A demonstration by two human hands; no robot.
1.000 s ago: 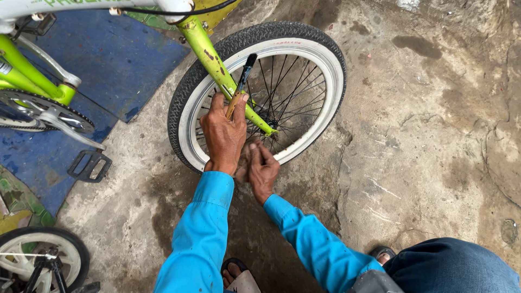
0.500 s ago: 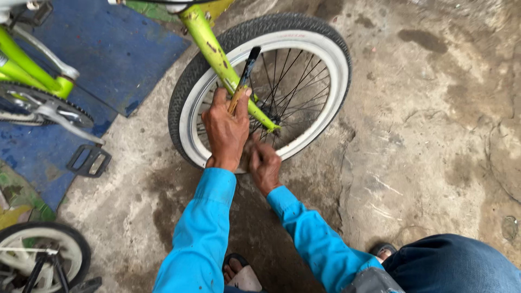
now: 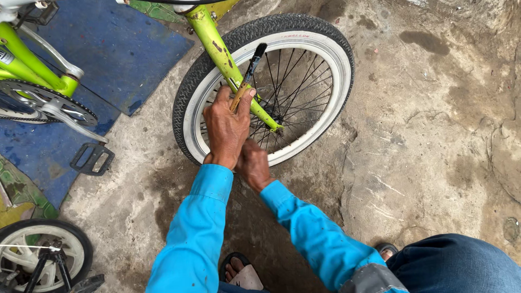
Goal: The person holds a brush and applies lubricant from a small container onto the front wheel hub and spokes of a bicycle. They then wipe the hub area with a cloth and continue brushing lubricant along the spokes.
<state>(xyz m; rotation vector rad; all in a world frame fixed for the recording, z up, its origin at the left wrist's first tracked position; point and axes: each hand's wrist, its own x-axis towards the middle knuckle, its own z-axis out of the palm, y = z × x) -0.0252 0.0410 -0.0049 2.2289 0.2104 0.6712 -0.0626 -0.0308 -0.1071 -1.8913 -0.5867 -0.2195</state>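
Left hand (image 3: 227,127): grip clenched on brush (image 3: 247,77), its bristles up beside the green fork (image 3: 217,46). Right hand (image 3: 254,164): low at the wheel (image 3: 304,65) spokes, grip cannot tell. Wheel rests on concrete floor (image 3: 434,135).

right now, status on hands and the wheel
Left hand gripping brush against green fork. Right hand low at wheel rim, grip unclear. Nothing blocking.

Bicycle repair workshop: stained concrete floor (image 3: 434,135), green bicycle (image 3: 32,65), blue mat (image 3: 108,49), spare wheel (image 3: 32,255).
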